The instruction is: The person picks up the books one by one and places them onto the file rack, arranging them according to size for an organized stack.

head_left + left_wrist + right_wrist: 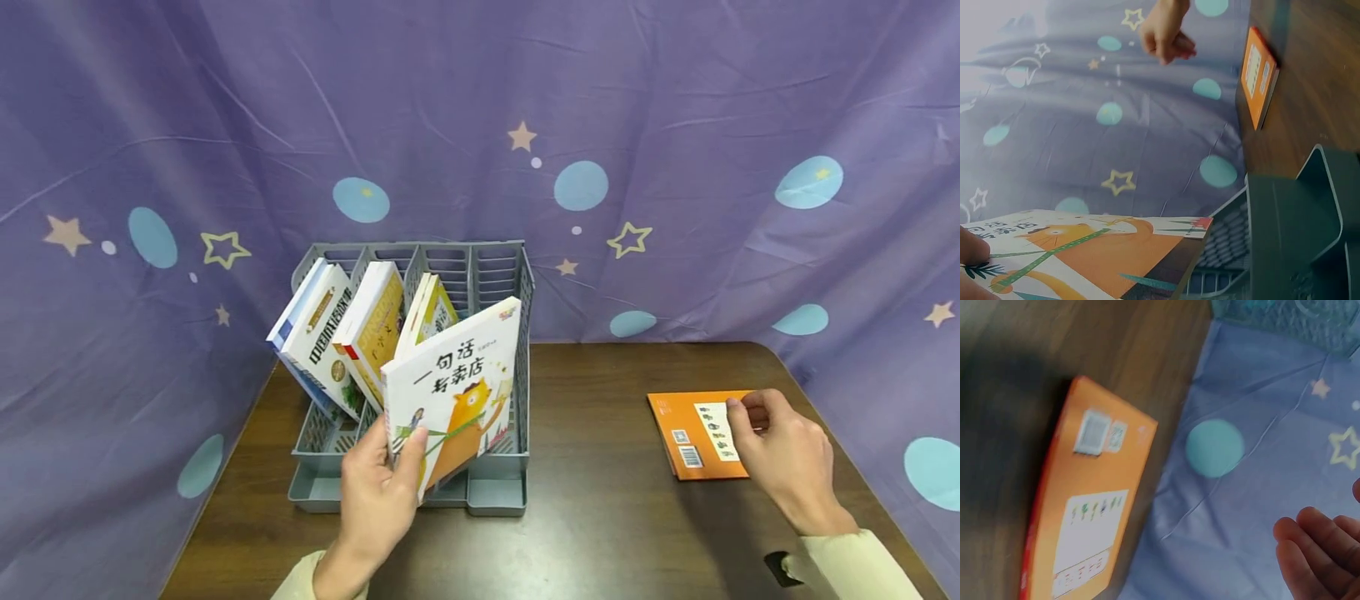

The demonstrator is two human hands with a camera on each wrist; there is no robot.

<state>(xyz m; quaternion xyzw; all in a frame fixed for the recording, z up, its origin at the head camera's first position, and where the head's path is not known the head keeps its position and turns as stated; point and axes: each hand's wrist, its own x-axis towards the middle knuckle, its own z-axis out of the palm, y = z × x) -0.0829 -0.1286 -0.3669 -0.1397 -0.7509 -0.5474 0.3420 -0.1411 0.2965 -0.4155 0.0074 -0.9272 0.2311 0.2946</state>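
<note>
My left hand (pixel 378 492) grips a white picture book (pixel 461 400) by its lower left side, thumb on the cover. An orange animal is drawn on that cover. The book is tilted in front of the right part of a grey-blue book rack (pixel 498 510); whether it touches the rack I cannot tell. Over at the right, my right hand (pixel 787 454) hovers above an orange book (pixel 686 421) with its fingers loosely bent and nothing in them. In the right wrist view, the orange book (pixel 1094 469) lies flat with its barcode side up, apart from the fingers (pixel 1319 544).
Leaning in the rack's left and middle compartments are a white book (pixel 322 333), a yellow book (pixel 382 325) and a thinner yellow-green book (pixel 438 317). The brown table (pixel 592 433) extends between rack and orange book. A purple curtain (pixel 450 100) hangs behind.
</note>
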